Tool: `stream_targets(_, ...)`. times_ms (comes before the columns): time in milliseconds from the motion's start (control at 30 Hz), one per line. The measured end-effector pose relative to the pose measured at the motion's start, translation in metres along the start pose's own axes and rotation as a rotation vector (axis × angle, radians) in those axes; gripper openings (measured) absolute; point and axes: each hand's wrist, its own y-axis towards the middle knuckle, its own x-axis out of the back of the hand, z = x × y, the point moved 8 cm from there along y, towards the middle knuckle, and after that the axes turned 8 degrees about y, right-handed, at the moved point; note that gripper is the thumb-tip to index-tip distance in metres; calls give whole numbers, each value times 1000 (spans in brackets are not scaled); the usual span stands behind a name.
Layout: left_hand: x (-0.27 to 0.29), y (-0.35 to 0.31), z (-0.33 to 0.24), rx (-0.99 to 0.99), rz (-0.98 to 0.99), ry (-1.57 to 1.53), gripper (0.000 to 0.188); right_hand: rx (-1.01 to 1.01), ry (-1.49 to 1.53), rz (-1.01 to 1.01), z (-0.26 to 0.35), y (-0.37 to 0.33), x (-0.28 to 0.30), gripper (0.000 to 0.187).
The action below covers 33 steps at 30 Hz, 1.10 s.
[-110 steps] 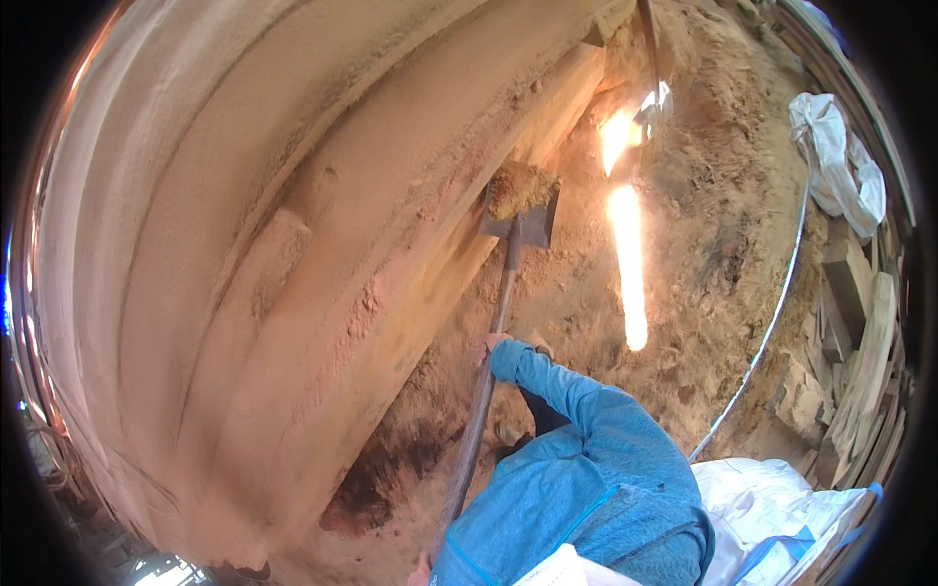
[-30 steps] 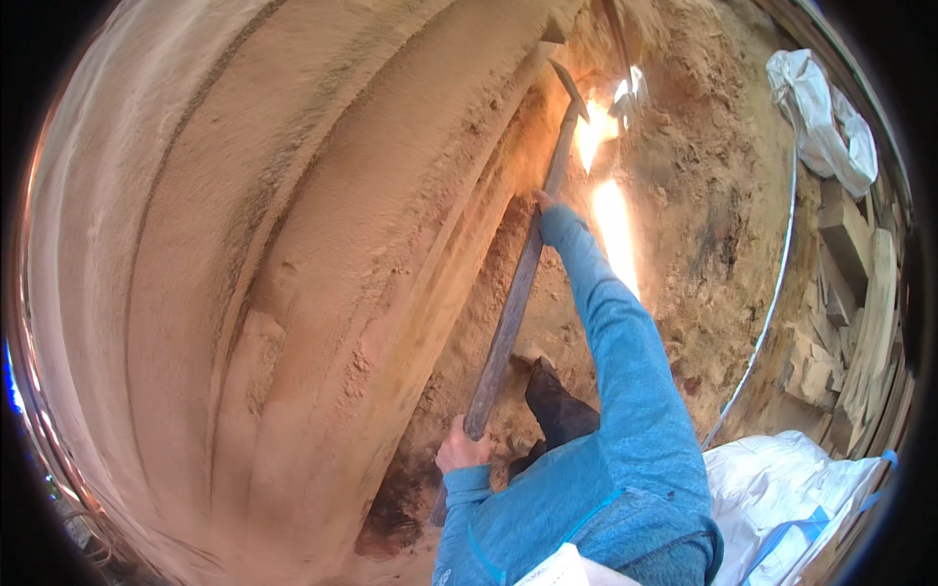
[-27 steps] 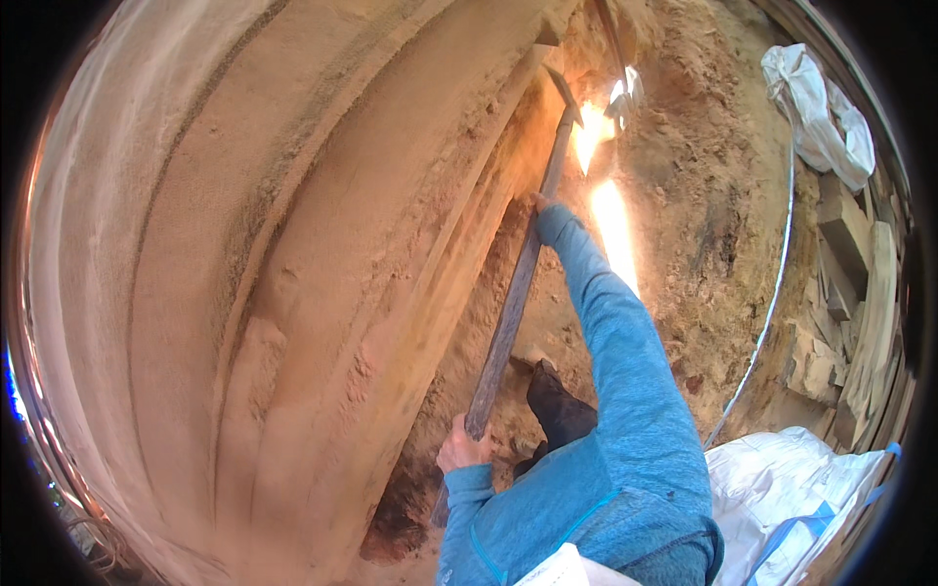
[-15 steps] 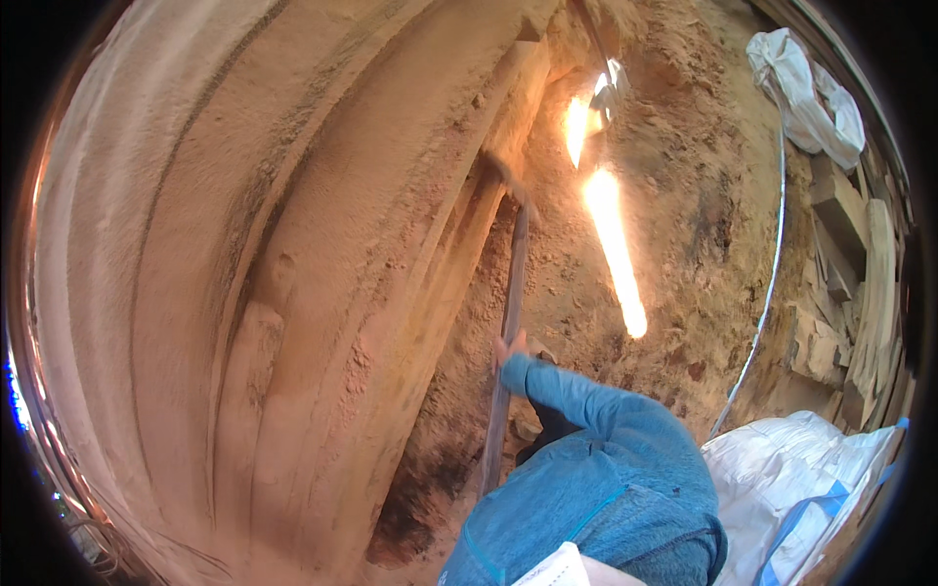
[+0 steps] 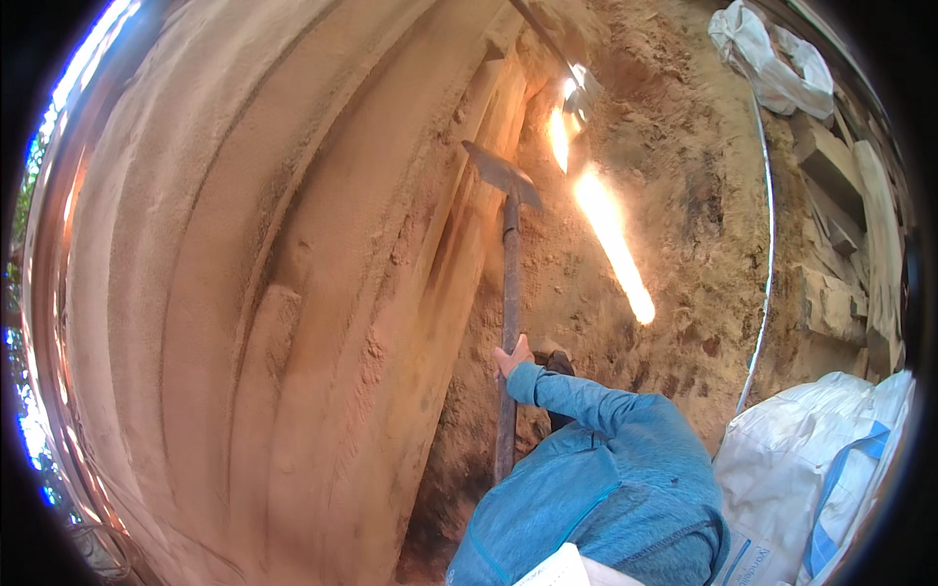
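In the head view, the right hand (image 5: 512,357) had its fingers wrapped round the shovel (image 5: 511,273), partway along the handle. The blade (image 5: 503,177) stood ahead of those fingers, near the lower edge of the ridged slope (image 5: 322,225); contact there could not be told. The left hand was out of sight, so how its fingers stood could not be told.

Sandy and dust-coated, the slope filled the space left of the fingers. To their right spread rough, crumbly brown ground (image 5: 689,283), dark in patches, with a blazing light streak (image 5: 614,239). Farther right ran a white rope (image 5: 771,210), then piled wood (image 5: 831,161). One white bag (image 5: 782,59) lay far ahead, another (image 5: 782,439) behind and rightward.
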Motion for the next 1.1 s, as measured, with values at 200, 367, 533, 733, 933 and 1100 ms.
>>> stream_targets(200, -16, 21, -19, -53, 49, -40, 56, 116, -464, 129, -17, -18, -24, 85)
stream_targets(367, -32, 52, -50, -110, 93, -122, 57, 223, -304, 35, 2, 5, -28, 74)
stream_targets(533, -42, 94, -96, -199, 111, -228, 58, 295, -222, -100, 73, 81, -31, 58)
stream_targets(733, -11, 147, -178, -330, 20, -310, 59, 375, -437, -258, 185, 179, -22, 50)
stream_targets(933, 40, 143, -230, -299, -98, -330, 66, 608, -362, -342, 235, 230, -11, 42)
stream_targets(1100, 52, 110, -233, -266, -146, -323, 62, 613, -157, -305, 221, 230, -4, 36)
